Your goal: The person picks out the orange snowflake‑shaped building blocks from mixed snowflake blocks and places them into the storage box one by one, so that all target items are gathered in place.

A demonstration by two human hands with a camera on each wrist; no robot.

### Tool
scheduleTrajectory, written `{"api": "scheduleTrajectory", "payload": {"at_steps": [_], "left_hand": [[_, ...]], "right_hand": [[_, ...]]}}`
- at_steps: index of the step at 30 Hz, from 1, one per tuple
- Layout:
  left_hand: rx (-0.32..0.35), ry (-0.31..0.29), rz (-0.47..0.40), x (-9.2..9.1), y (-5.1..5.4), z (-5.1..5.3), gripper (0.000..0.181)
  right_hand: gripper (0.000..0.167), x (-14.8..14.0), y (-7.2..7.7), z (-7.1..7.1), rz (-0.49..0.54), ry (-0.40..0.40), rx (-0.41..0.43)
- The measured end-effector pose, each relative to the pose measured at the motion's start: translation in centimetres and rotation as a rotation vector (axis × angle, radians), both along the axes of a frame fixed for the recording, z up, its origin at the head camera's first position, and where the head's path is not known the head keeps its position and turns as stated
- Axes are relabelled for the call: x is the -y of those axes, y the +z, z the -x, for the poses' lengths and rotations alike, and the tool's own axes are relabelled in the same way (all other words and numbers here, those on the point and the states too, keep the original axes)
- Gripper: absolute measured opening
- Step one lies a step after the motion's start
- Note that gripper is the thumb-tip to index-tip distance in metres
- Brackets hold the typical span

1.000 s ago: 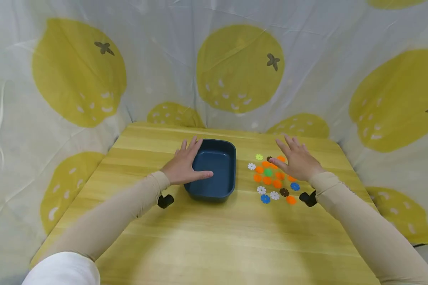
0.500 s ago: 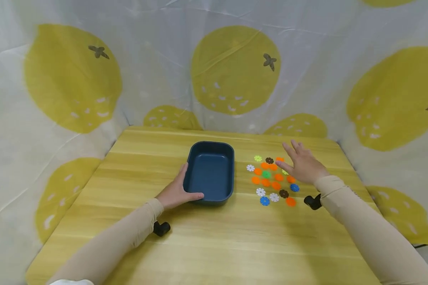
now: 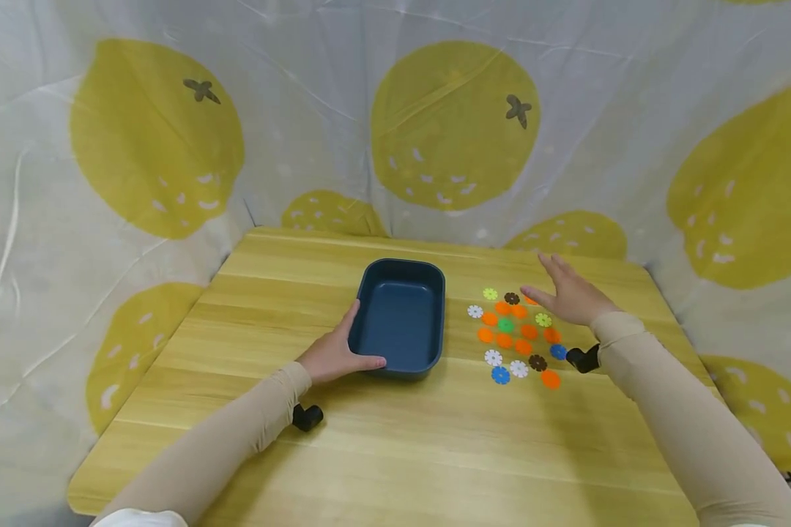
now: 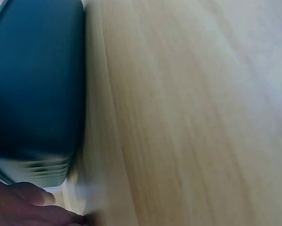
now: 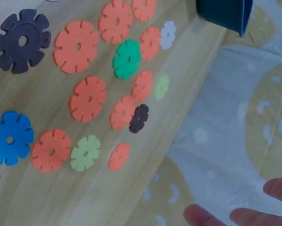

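A deep, dark blue rectangular bin (image 3: 398, 322) stands on the table. My left hand (image 3: 332, 356) rests at its near left corner, the thumb along the near rim and the straight fingers along the left wall. In the left wrist view some fingertips (image 4: 35, 194) show beside the end of the bin (image 4: 37, 80). To the right lie several notched plastic discs, among them a green disc (image 3: 504, 325), a blue disc (image 3: 500, 375) and orange ones. My right hand (image 3: 573, 293) hovers by their right side, fingers extended, holding nothing.
The wooden table (image 3: 395, 439) reaches back to a curtain (image 3: 316, 110) printed with yellow lemons. White, brown and pale yellow discs lie among the orange ones. A black device (image 3: 583, 359) sits at the right wrist and another (image 3: 307, 418) at the left.
My left hand came down from over the bin to its near left corner and then stayed there. The right hand drew a little to the right of the discs. Bin and discs keep their places.
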State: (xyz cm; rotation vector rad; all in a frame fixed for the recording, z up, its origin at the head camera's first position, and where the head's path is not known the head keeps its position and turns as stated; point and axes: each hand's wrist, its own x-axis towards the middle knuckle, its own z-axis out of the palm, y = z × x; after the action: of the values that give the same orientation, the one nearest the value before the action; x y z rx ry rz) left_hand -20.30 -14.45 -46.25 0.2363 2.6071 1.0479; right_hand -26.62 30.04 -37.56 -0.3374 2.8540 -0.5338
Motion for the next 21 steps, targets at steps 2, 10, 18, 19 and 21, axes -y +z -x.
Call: {"api": "scheduleTrajectory", "payload": {"at_steps": [2,10,18,19,21], "left_hand": [[0.001,0.0,0.003,0.0,-0.1,0.0,0.132],[-0.002,-0.002,0.003,0.1,0.2,0.2,0.132],[0.01,0.002,-0.024,0.0,0.2,-0.2,0.132],[0.012,0.004,-0.025,0.0,0.3,-0.3,0.132],[0.014,0.008,-0.026,0.0,0.4,-0.3,0.132]], "right_hand": [[0.099,-0.2,0.1,0.4,0.012,0.002,0.012],[0.098,-1.0,-0.7,2.2,0.012,-0.005,0.04],[0.102,-2.1,-3.4,3.6,0.036,-0.076,0.154],[0.102,-2.2,-3.6,3.7,0.047,-0.08,0.166],[0.102,-2.4,-3.8,4.0,0.069,-0.084,0.184]]}}
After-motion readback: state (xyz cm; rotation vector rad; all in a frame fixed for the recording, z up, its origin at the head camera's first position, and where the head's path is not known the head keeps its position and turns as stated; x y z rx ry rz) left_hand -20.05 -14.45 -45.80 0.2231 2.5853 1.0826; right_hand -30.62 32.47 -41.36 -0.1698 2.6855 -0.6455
